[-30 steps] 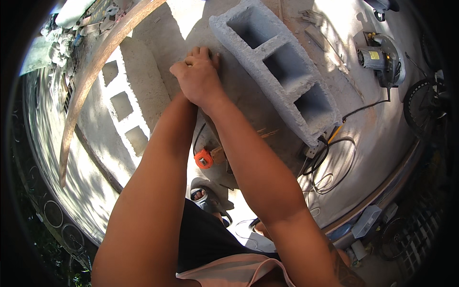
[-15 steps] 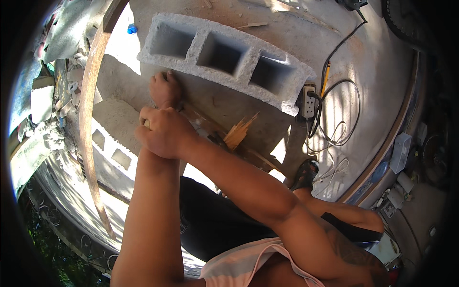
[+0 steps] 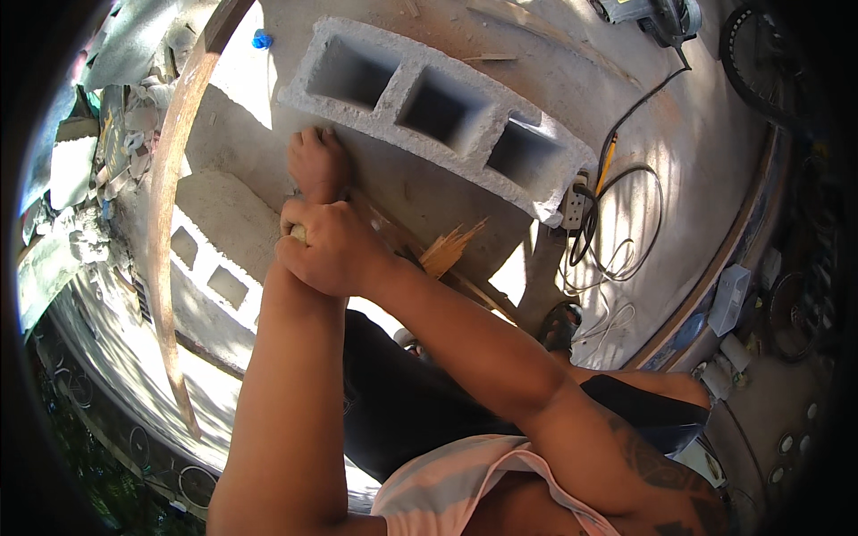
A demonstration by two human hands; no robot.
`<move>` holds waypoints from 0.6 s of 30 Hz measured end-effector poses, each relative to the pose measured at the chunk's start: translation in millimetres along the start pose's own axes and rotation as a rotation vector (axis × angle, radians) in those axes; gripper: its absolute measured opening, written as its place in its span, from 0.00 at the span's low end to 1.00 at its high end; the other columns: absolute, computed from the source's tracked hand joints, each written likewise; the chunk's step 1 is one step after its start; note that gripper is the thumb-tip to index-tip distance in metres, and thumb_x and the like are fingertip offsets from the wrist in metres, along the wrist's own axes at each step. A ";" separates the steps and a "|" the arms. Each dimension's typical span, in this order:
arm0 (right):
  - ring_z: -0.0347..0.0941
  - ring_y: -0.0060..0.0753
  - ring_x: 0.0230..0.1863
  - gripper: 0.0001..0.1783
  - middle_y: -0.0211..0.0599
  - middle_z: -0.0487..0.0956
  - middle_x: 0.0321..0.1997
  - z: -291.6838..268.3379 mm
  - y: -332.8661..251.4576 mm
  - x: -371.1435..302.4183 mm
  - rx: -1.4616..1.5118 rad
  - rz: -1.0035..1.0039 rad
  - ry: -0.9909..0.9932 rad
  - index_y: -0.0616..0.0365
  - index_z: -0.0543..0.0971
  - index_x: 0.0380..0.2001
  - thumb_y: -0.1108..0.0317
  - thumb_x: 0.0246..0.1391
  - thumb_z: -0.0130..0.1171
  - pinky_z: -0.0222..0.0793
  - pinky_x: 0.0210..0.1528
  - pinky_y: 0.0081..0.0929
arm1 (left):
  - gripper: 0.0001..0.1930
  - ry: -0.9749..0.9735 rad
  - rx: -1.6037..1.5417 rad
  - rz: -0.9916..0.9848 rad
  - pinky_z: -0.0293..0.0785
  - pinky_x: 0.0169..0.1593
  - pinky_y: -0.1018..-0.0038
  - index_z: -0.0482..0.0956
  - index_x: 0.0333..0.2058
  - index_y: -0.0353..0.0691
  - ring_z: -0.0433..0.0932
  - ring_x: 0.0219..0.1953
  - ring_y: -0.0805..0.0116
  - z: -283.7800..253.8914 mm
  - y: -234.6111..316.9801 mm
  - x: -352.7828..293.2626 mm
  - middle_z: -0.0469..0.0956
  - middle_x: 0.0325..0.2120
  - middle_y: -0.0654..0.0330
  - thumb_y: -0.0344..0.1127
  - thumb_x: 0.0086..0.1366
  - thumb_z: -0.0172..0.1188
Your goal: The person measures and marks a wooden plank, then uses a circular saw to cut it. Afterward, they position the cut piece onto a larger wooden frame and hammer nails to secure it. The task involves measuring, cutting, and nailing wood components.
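At the far left lay a heap of scrap (image 3: 80, 201), and to its right a long curved wooden bar (image 3: 168, 174) ran from far to near. Right of the bar, a low concrete block (image 3: 201, 288) stood on the floor (image 3: 384, 161), its holes showing, and a small blue thing (image 3: 261, 39) lay farther off.

Next came the left hand (image 3: 319, 165), low over the floor just to the near side of a large grey concrete block, its fingers bent; what it held, if anything, could not be told. The right hand (image 3: 335, 246) lay nearer, across the left wrist, with its fingers curled and something small and tan showing at them; its grip could not be made out.

From beside the hands a wooden board (image 3: 382, 221) slanted right and nearer, partly behind the right forearm, with a splintered piece of wood (image 3: 452, 250) beside it. The large grey concrete block (image 3: 400, 105), three holes showing, lay on the far side of the board. Near its right end were a white power strip (image 3: 573, 204) and a looped black cord (image 3: 660, 201). A power tool (image 3: 657, 16) sat at the far right.
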State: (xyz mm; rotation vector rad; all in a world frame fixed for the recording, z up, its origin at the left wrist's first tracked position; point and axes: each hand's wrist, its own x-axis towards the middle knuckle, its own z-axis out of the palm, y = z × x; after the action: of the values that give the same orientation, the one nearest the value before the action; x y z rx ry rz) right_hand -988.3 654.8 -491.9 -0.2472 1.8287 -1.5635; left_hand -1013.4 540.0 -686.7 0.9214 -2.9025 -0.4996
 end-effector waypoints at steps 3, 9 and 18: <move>0.82 0.58 0.31 0.11 0.53 0.82 0.25 -5.3 -9.7 -5.4 -0.038 -0.031 -0.024 0.58 0.80 0.33 0.61 0.52 0.59 0.78 0.39 0.44 | 0.16 0.009 0.007 -0.006 0.71 0.56 0.51 0.81 0.43 0.40 0.76 0.51 0.44 0.4 -2.2 11.9 0.78 0.47 0.50 0.48 0.72 0.57; 0.81 0.52 0.32 0.08 0.41 0.81 0.27 -37.4 -26.5 -126.5 -0.013 -0.303 -0.229 0.54 0.77 0.27 0.63 0.46 0.61 0.75 0.35 0.47 | 0.18 -0.044 0.113 -0.081 0.70 0.59 0.53 0.80 0.47 0.40 0.75 0.54 0.44 1.8 -0.9 8.0 0.78 0.51 0.50 0.48 0.73 0.53; 0.70 0.43 0.23 0.11 0.33 0.69 0.21 -58.9 12.9 -222.8 0.076 -0.642 -0.341 0.53 0.72 0.20 0.66 0.36 0.64 0.62 0.26 0.40 | 0.23 -0.025 0.078 -0.021 0.70 0.61 0.51 0.82 0.50 0.42 0.76 0.56 0.45 5.1 -10.8 12.9 0.78 0.53 0.49 0.53 0.75 0.49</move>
State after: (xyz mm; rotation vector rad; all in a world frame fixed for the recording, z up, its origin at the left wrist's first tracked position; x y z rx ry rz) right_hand -857.8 829.8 -417.0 -1.0800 1.4853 -1.8570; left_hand -1018.8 525.8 -695.5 0.9629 -2.9574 -0.4054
